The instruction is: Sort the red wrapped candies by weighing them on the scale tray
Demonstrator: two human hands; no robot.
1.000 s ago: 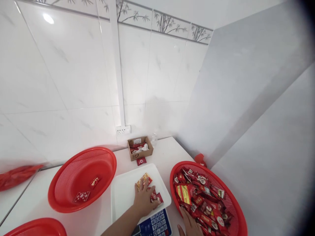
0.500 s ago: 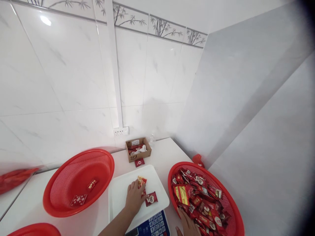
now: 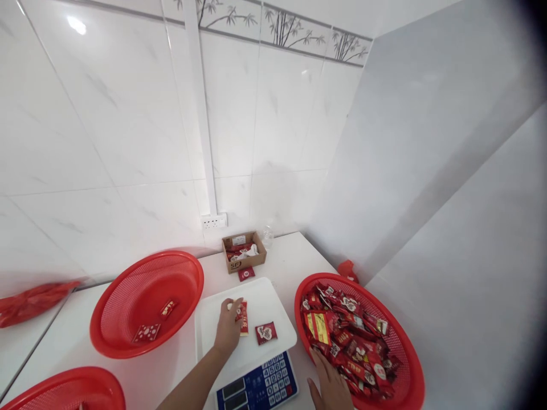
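Note:
My left hand [image 3: 228, 331] is over the white scale tray [image 3: 265, 296], its fingers closed on small red snack packets [image 3: 244, 319]; a long one sticks out on the right, and the fingers partly hide the others. Apart from them, one dark red packet [image 3: 266, 333] lies flat on the tray. At the near left rim of the right red basket [image 3: 412, 353], my right hand [image 3: 330, 382] rests with its fingers stretched out and the thumb apart. Many red packets [image 3: 348, 336] fill that basket, one bearing a yellow label.
The blue scale keypad [image 3: 256, 387] faces me below the tray. A red basket [image 3: 106, 302] with two packets stands left, another [image 3: 85, 381] nearer. Behind the tray are a cardboard box [image 3: 252, 261] of packets and a loose packet [image 3: 246, 274]. A tiled wall [image 3: 149, 125] backs the table.
My left hand has moved left across the tray with packets in its fingers, away from the dark red packet. My right hand stays at the basket rim. The view has shifted slightly.

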